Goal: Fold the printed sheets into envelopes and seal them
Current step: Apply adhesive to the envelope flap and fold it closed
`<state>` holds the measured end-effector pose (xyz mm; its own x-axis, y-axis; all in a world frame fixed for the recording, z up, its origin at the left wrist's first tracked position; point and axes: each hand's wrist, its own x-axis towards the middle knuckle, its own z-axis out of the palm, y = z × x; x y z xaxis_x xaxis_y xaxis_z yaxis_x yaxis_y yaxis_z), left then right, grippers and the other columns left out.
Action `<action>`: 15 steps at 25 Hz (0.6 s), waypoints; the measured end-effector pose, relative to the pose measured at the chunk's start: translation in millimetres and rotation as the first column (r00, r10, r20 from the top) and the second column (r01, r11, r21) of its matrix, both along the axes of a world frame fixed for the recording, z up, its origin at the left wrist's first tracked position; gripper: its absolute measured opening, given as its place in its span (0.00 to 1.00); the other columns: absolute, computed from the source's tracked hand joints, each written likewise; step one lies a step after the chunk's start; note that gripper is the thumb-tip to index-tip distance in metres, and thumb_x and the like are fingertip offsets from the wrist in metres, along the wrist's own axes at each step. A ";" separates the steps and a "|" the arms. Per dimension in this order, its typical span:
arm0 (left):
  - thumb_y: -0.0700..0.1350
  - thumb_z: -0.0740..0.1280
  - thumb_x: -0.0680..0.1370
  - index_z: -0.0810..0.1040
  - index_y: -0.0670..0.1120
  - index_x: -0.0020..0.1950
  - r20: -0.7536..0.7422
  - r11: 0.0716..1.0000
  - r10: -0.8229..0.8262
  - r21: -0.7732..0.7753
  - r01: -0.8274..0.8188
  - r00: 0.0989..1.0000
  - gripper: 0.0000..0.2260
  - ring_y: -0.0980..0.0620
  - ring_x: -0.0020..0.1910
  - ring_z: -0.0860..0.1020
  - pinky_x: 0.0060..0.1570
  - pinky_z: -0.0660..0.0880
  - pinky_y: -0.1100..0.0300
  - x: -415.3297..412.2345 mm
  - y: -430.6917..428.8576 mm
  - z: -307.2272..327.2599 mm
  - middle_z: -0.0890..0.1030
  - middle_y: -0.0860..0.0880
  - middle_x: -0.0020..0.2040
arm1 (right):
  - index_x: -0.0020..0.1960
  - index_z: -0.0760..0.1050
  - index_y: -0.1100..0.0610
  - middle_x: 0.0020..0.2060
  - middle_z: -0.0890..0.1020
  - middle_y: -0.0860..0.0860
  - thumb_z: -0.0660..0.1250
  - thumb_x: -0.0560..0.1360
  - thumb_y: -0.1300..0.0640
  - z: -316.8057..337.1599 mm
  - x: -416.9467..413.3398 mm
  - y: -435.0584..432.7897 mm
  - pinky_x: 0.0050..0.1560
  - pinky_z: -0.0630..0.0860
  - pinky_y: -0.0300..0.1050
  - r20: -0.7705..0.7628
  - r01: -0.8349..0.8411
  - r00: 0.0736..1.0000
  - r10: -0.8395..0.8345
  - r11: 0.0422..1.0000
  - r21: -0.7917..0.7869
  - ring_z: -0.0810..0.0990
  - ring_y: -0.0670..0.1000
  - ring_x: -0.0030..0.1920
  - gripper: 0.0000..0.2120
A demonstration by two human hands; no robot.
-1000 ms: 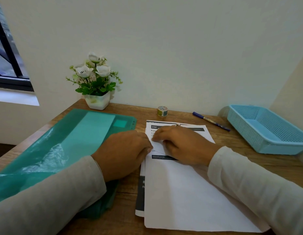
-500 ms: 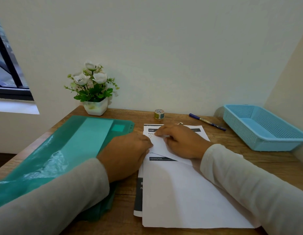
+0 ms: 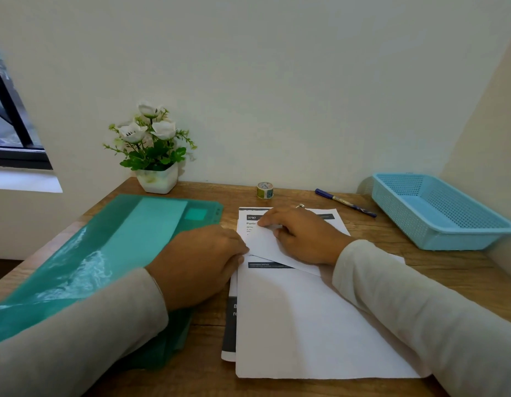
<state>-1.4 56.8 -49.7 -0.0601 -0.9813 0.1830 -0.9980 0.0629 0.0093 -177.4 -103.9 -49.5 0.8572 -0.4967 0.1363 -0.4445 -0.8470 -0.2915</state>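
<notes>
Pressing open-fingered mid-frame, the right hand [image 3: 303, 236] flattens a folded corner of the printed sheet [image 3: 300, 325]. The left hand [image 3: 200, 262] meets its edge, grip unclear.

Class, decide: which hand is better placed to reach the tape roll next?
Probably the right hand: it lies on the folded sheet, nearer the tape roll; the left hand rests at the sheet's edge.

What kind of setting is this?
Probably a home or small-office desk in a wall corner: wooden tabletop with printed sheets, a green file folder, pen, tape roll and a potted flower.
</notes>
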 end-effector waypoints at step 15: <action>0.58 0.53 0.83 0.71 0.56 0.73 0.024 0.997 -0.053 -0.048 0.054 0.998 0.20 0.56 0.69 0.71 0.71 0.67 0.58 0.3 4.4 -6.8 0.73 0.57 0.71 | 0.74 0.72 0.45 0.72 0.74 0.46 0.64 0.78 0.34 18.0 -0.6 10.8 0.71 0.69 0.53 -0.208 0.077 0.974 -0.094 0.993 -0.091 0.71 0.52 0.72 0.28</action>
<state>-1.1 61.3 -56.4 -0.1166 -0.9665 0.2287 -0.9931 0.1157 -0.0172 -178.0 -93.1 -31.4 0.8258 -0.5640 -0.0007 -0.5603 -0.8203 -0.1145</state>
